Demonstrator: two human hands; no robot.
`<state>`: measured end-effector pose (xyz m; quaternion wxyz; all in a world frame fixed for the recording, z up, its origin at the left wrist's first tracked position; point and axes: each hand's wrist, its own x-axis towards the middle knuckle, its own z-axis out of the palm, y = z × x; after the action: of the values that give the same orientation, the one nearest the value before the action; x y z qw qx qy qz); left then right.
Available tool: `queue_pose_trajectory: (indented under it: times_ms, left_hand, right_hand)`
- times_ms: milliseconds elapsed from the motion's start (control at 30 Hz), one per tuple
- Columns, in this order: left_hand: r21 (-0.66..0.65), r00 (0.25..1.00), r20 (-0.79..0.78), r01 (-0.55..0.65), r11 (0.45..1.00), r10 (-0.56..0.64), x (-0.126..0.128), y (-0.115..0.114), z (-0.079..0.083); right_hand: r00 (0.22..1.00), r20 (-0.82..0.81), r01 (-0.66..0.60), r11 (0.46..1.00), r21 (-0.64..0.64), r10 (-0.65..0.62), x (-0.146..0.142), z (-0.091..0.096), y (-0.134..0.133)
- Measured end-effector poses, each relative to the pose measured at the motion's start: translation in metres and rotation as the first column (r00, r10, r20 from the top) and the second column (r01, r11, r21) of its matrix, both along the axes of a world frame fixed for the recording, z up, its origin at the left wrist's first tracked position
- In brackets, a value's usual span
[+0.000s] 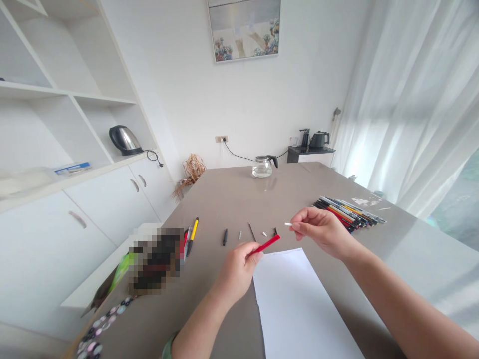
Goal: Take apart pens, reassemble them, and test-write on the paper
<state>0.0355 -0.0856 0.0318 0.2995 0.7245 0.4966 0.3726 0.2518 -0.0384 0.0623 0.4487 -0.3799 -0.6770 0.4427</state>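
Note:
My left hand (239, 267) is closed around a red pen barrel (270, 243), which points up and to the right over the top edge of a white sheet of paper (299, 299). Between the fingertips of my right hand (320, 230) is a small white pen part (288, 224), held just right of the barrel's end. Small pen pieces lie in a row beyond my hands: a black pen part (225, 237), a small grey piece (240, 235), a thin dark refill (251, 231), a small white tip (264, 234) and a black clip-like piece (275, 232).
A heap of pens (350, 212) lies to the right. Several pens, one yellow (195, 229), rest at left beside a pixelated dark object (159, 262). A glass pot (262, 167) stands at the table's far end. A beaded strand (107, 321) lies at the near left edge.

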Motion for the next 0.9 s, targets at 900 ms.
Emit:
queue_pose_trajectory:
  times_ms: [900]
  left_hand:
    - [-0.148, 0.993, 0.086, 0.094, 0.984, -0.082, 0.004, 0.0, -0.002]
  right_hand:
    - [0.955, -0.212, -0.25, 0.946, -0.204, 0.206, -0.017, -0.015, -0.004]
